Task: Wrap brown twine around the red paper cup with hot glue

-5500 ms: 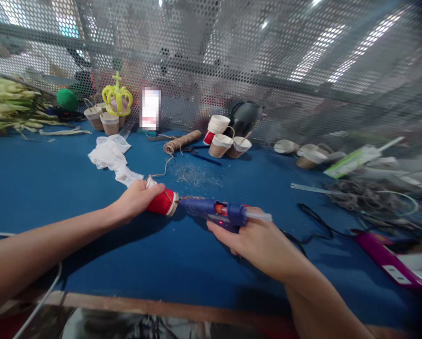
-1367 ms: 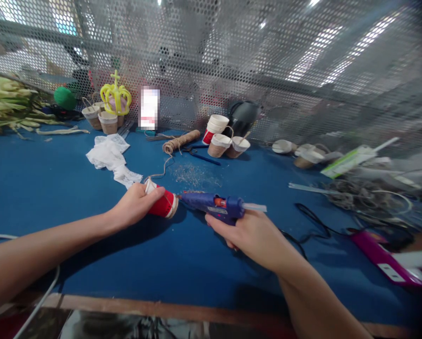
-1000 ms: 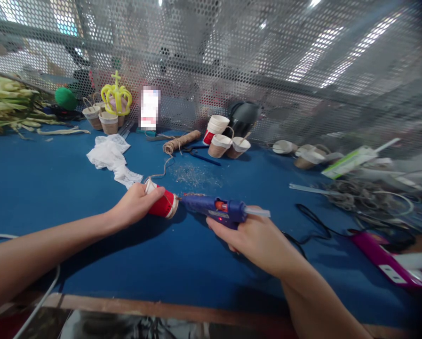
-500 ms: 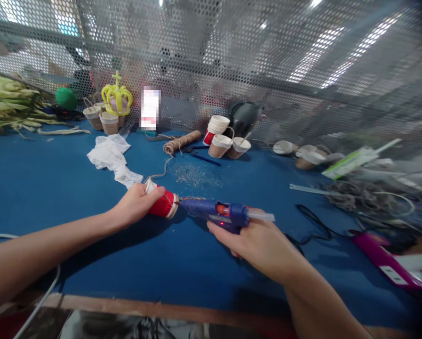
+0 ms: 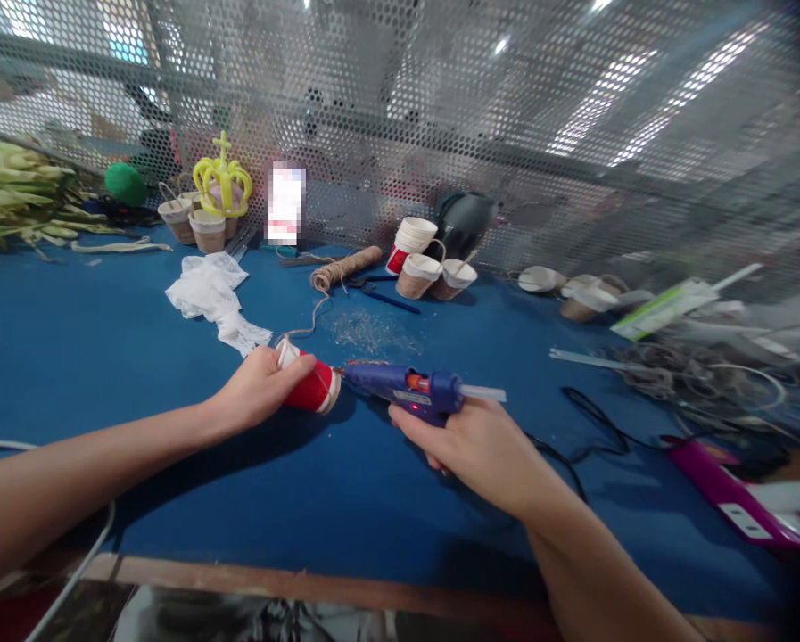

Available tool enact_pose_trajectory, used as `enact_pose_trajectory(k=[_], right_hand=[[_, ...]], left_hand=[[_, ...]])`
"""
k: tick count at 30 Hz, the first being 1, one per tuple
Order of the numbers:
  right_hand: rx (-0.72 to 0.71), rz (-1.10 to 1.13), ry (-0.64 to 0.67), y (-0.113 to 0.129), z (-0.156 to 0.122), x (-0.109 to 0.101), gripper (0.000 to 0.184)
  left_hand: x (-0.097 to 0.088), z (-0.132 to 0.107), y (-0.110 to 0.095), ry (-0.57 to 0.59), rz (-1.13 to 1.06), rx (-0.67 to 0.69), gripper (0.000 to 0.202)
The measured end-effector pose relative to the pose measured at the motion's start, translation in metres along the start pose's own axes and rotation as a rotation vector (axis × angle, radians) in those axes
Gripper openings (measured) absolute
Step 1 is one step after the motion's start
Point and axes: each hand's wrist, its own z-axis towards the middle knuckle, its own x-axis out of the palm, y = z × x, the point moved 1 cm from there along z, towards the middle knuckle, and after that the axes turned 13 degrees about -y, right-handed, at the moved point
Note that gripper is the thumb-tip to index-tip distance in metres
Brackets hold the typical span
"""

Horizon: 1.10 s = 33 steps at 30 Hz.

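Observation:
My left hand (image 5: 264, 385) is closed round a red paper cup (image 5: 315, 386) with white rims, which lies tilted on its side. In my right hand (image 5: 463, 437) is a blue hot glue gun (image 5: 400, 383), a clear glue stick (image 5: 483, 392) poking out of its back and a small red light glowing on it. The nozzle points left and is at the far edge of the cup's base end; whether it touches cannot be told. Twine (image 5: 302, 332) runs from the cup up to a twine roll (image 5: 347, 267).
White lace cloth (image 5: 205, 285) lies left of centre. Pliers (image 5: 390, 299) and small twine-wrapped cups (image 5: 418, 276) stand beyond. At the right are a purple power strip (image 5: 721, 486), a black cord (image 5: 593, 419) and tangled strands (image 5: 667, 370). A perforated metal screen (image 5: 373, 116) closes off the back.
The glue gun and my right hand have shifted slightly left and up, with the gun tilting more and its nozzle moving to the cup's upper edge. My left hand and the cup have barely moved.

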Motion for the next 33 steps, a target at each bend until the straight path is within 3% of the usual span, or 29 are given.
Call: enact_pose_trajectory(k=[33], right_hand=[[-0.027,-0.019,0.007,-0.0058,-0.0038,-0.0011,0.027]], left_hand=[[0.0007,-0.0001,0.0001,0.005,0.031,0.001,0.038]])
